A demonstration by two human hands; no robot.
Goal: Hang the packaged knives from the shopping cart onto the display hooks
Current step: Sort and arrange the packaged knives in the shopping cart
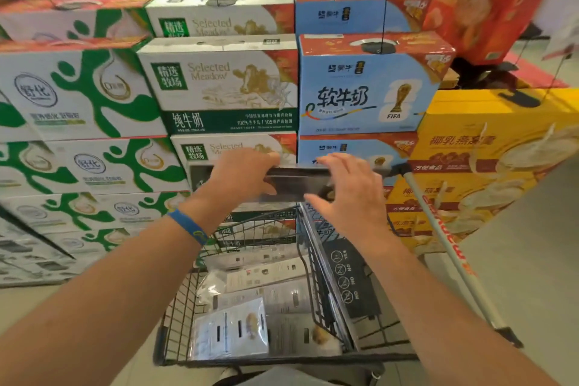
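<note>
While L hand [247, 175] grips flat glossy knife pack [297, 181] over wire cart [176, 316], R hand [347, 194] spread open.

The person shows two forearms, both bare as far as the near edge of the view. The left hand [241, 175] and the right hand [347, 194] are bare too. Around the left wrist sits a wristband [188, 226]: a narrow, flat, smooth band of bright blue colour. On its right part there is a small curved marking in yellow-green, which is too small to read. The band fits close to the wrist.
</note>
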